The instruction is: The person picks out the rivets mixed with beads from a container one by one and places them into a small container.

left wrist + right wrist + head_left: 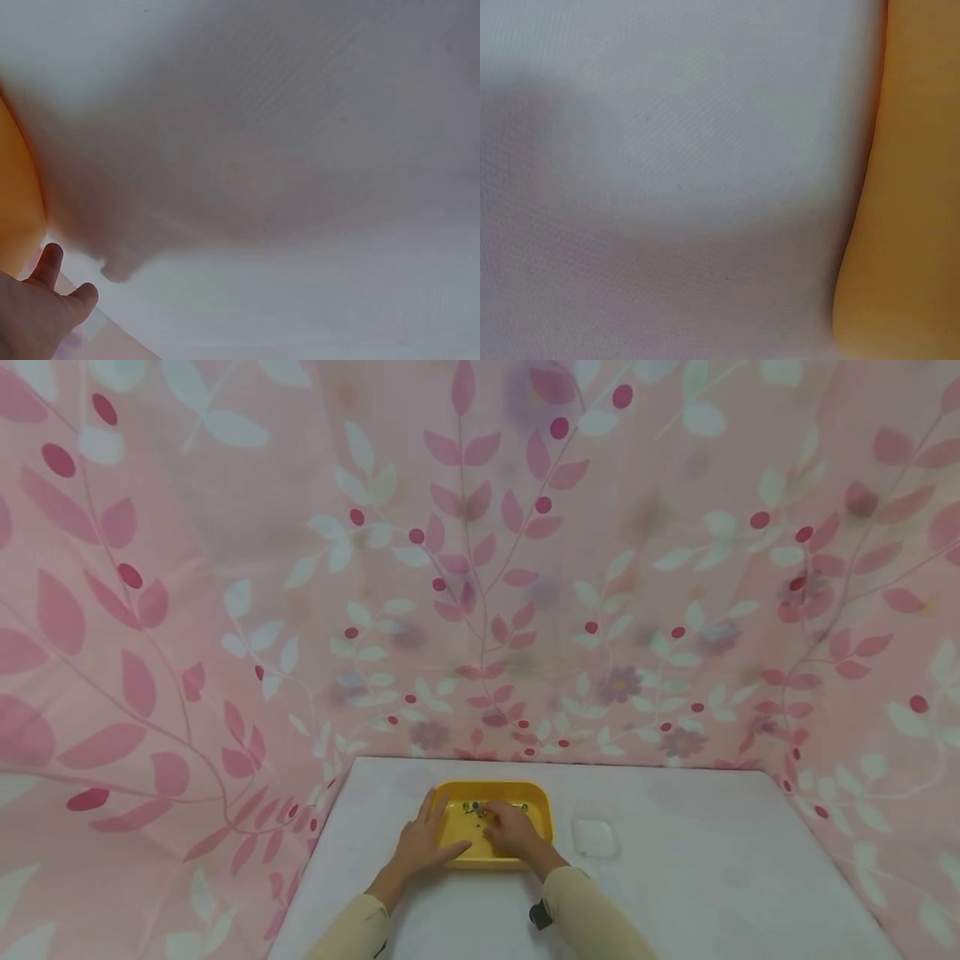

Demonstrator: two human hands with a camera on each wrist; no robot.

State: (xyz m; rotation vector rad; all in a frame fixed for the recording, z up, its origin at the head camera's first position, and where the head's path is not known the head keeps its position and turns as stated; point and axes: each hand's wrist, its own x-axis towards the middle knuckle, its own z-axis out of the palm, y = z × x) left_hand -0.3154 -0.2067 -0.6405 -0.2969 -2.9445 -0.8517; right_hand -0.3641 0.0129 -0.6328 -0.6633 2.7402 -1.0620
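A yellow tray (487,863) with rounded corners lies on the white-covered table, holding several small dark and coloured pieces (476,808), too small to name. My left hand (426,845) rests at the tray's left side, fingers spread and fairly straight, thumb reaching over the near part. In the left wrist view that hand (34,319) shows at the lower left, beside the tray's yellow wall (15,195). Over the tray's middle, my right hand (513,829) bends its fingers down at the pieces; I cannot tell whether it pinches one. The right wrist view shows only the tray's side (907,187) and the cloth.
To the right of the tray stands a small clear plastic container (596,838). A pink floral curtain (480,568) surrounds the table (712,860) at the back and sides. A small dark object (540,915) sits at the right sleeve's cuff.
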